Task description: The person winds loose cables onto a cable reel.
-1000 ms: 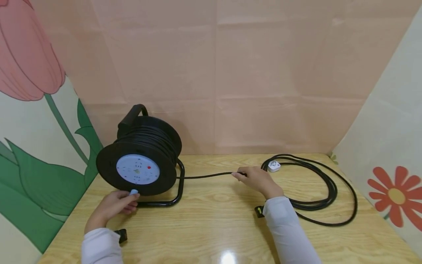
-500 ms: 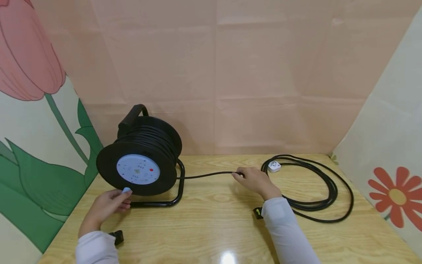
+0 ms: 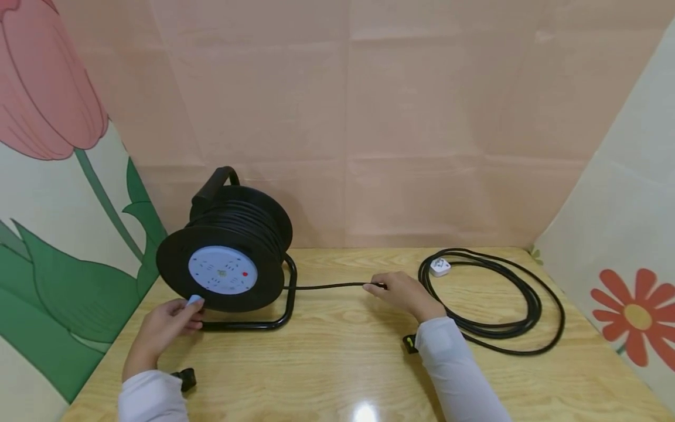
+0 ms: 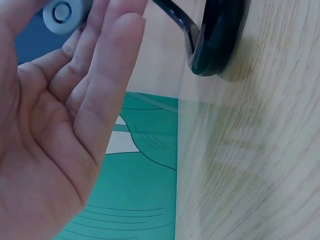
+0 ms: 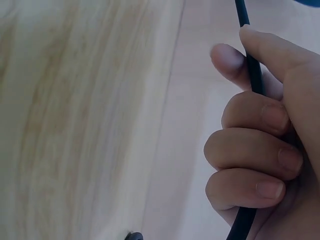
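A black cable reel (image 3: 171, 264) with a pale socket panel (image 3: 216, 266) stands on its tubular frame (image 3: 289, 299) at the left of the table. My left hand (image 3: 158, 331) pinches the small light-blue knob (image 3: 194, 299) at the flange's lower edge. In the left wrist view, this round knob (image 4: 62, 14) shows at the top beside the fingers. From the drum a black cable (image 3: 321, 286) runs rightward, nearly straight, into my right hand (image 3: 403, 293). Curled fingers (image 5: 250, 150) wrap that cable in the right wrist view, where it emerges above and below the grip.
Loose loops of cable (image 3: 535, 305) lie on the right of the wooden table (image 3: 327, 363), with a white plug (image 3: 440, 267) by their left side. A pink sheet (image 3: 369, 146) hangs behind, and flower-printed walls (image 3: 622, 193) flank both sides.
The knob has swung left and slightly up with my left hand, and the socket panel's red dot has turned clockwise. My right hand has shifted slightly left; the outermost cable loop has drawn in a little.
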`<state>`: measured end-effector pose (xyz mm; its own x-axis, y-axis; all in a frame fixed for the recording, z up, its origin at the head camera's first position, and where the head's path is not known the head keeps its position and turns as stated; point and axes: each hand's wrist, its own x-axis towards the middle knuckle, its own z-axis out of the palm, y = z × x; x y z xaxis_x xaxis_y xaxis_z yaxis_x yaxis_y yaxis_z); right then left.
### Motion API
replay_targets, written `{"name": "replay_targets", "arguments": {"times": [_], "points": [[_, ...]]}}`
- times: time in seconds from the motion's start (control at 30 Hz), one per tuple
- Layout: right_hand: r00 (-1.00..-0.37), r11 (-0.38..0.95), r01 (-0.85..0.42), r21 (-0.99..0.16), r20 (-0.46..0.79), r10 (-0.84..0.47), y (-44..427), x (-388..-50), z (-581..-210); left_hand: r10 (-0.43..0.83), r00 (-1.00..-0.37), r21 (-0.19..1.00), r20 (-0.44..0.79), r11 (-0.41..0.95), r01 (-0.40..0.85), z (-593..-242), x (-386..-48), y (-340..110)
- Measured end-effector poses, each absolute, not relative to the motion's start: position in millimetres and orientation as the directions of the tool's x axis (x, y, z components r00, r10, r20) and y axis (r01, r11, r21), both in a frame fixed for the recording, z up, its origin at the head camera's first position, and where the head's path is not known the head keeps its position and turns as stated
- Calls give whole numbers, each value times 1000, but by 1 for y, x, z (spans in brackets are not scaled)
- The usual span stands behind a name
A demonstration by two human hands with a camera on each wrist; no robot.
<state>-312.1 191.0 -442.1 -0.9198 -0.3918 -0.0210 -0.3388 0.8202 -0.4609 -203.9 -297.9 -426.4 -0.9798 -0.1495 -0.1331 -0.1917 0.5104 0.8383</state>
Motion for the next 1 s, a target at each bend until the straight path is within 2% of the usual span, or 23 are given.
{"name": "replay_targets", "arguments": {"times": [0.2,0.53,1.0], "points": [[-916,818,-330,-471,-48,-398,189,-312,-443,-204,-976,849,-78,499,-172,-426,-204,-298],[-892,780,-400,-481,8,-452,179,-310,-445,-290,-957,860,-25,482,-169,-424,-201,-299],[-807,655,-529,-540,81,-585,167,-309,-448,-465,-877,919,121,386,-78,-413,-194,-295]]}}
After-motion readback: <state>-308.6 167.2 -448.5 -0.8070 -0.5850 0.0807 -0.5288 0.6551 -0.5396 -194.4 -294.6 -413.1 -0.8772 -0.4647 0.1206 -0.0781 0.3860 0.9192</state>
